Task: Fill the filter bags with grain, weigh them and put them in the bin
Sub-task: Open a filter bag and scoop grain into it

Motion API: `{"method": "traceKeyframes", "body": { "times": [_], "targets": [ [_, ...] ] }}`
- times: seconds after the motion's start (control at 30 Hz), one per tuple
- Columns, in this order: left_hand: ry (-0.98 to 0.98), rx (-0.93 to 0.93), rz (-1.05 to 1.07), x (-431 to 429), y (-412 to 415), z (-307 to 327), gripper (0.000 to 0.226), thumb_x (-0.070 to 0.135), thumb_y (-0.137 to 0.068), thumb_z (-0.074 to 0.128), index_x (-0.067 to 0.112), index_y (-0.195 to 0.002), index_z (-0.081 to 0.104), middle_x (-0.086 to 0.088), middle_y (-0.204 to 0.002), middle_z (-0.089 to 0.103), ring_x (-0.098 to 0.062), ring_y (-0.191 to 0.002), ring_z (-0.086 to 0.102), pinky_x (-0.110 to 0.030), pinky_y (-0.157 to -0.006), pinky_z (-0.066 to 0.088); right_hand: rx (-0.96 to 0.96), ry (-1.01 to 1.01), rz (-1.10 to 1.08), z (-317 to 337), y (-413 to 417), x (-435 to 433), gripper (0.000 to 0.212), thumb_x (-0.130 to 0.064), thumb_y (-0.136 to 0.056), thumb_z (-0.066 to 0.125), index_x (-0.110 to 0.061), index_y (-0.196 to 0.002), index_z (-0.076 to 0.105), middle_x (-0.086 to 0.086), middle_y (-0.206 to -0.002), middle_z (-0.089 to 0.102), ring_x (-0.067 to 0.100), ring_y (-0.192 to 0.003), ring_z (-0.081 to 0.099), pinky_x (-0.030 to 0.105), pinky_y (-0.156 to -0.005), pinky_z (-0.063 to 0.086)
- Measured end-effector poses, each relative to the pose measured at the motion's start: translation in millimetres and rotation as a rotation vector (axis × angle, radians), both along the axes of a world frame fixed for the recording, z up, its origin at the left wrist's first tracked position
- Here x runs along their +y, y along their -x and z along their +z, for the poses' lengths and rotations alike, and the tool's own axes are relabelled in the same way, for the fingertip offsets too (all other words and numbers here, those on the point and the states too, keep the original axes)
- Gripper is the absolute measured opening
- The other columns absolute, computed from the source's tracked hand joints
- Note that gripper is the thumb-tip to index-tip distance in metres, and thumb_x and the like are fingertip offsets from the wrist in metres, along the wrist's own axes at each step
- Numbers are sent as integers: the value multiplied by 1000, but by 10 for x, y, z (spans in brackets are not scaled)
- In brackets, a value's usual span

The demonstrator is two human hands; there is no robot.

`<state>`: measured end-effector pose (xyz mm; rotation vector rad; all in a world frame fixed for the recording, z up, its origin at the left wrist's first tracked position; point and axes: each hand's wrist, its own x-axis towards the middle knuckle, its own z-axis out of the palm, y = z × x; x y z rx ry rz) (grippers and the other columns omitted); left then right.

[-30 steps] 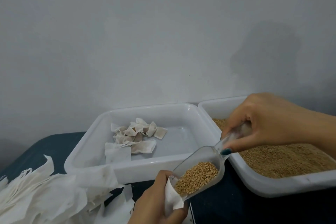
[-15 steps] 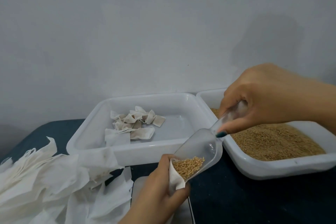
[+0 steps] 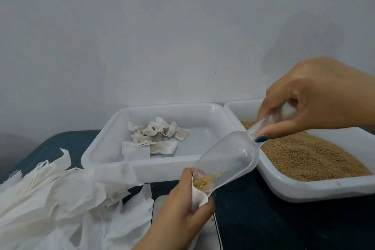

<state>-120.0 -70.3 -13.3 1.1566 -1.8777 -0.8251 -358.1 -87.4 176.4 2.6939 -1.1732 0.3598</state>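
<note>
1. Our left hand [image 3: 180,211] pinches the filter bag [image 3: 198,196] open above the counter [image 3: 263,219]. It is limp, thin paper that we judge light and tearable, best held near its mouth.
2. Our right hand [image 3: 316,99] grips the clear scoop [image 3: 229,158] by its handle, tipping grain [image 3: 203,181] in.

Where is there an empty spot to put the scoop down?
The dark table in front of the grain tray, right of the scale, is bare. The right half of the white bin, beside the filled bags, is bare too. The left side is crowded with a pile of empty filter bags.
</note>
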Motion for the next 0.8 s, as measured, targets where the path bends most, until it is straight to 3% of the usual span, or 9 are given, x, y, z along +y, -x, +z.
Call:
{"method": "traceKeyframes", "body": {
  "times": [0.13, 0.23, 0.33, 0.4, 0.47, 0.5, 0.57, 0.67, 0.8],
  "targets": [
    [12, 55, -30, -4, -18, -8, 29, 37, -77, 52, 30, -105, 47, 7, -80, 59, -5, -65, 49, -21, -65, 40, -5, -57, -43, -7, 15, -3, 45, -93, -69, 44, -54, -73, 69, -39, -55, 50, -16, -56, 52, 9, -44, 28],
    [20, 77, -19, -13, -50, -45, 37, 52, -72, 48, 36, -106, 45, 4, -83, 60, -8, -67, 49, -26, -68, 42, -70, -94, -78, -116, 110, -20, 45, -91, -69, 48, -53, -75, 70, -37, -60, 57, -14, -56, 53, 6, -43, 30],
    [43, 71, 12, -12, -83, -41, 37, 61, -71, 45, 44, -103, 43, 10, -88, 61, -9, -72, 53, -28, -74, 44, -252, -122, -112, -411, 274, -40, 49, -94, -66, 47, -54, -83, 70, -23, -58, 63, 4, -48, 55, 10, -42, 30],
    [48, 108, 4, -16, -107, -15, 34, 62, -73, 46, 43, -102, 46, 12, -86, 62, -10, -73, 54, -29, -75, 45, -415, -198, -161, -704, 364, -2, 50, -94, -66, 49, -53, -84, 71, -15, -59, 65, 10, -47, 56, 14, -42, 38],
    [68, 147, 3, -10, -114, 9, 29, 62, -77, 46, 44, -99, 49, 16, -79, 59, -5, -69, 51, -20, -70, 41, -591, -315, -218, -1018, 422, 53, 48, -90, -66, 52, -48, -78, 73, -7, -62, 68, 21, -51, 59, 36, -48, 50],
    [88, 169, 3, 0, -111, 25, 22, 58, -82, 46, 42, -96, 50, 16, -74, 54, -3, -66, 48, -15, -66, 39, -655, -347, -249, -1144, 436, 82, 48, -90, -67, 51, -47, -75, 73, -7, -62, 67, 24, -51, 58, 39, -49, 49],
    [83, 226, -7, 17, -96, 57, 16, 47, -90, 42, 34, -89, 51, 12, -68, 46, -3, -61, 43, -11, -60, 36, -793, -346, -318, -1324, 476, 91, 54, -87, -73, 46, -40, -70, 73, -13, -58, 64, 12, -43, 50, 24, -44, 43],
    [52, 294, 0, 35, -98, 69, 33, 49, -101, 35, 24, -87, 51, 11, -62, 39, -4, -55, 39, -9, -55, 36, -993, -390, -500, -1492, 666, -25, 58, -62, -86, 47, -10, -80, 72, -14, -68, 69, 4, -44, 44, 14, -44, 38],
    [34, 290, 17, -26, -114, 60, 33, 42, -96, 36, 12, -96, 50, 9, -62, 42, -1, -52, 42, -8, -52, 37, -874, -286, -707, -1598, 995, -172, 37, -35, -100, 50, -12, -75, 65, -2, -64, 65, 13, -50, 57, 30, -54, 39]
  ]
}}
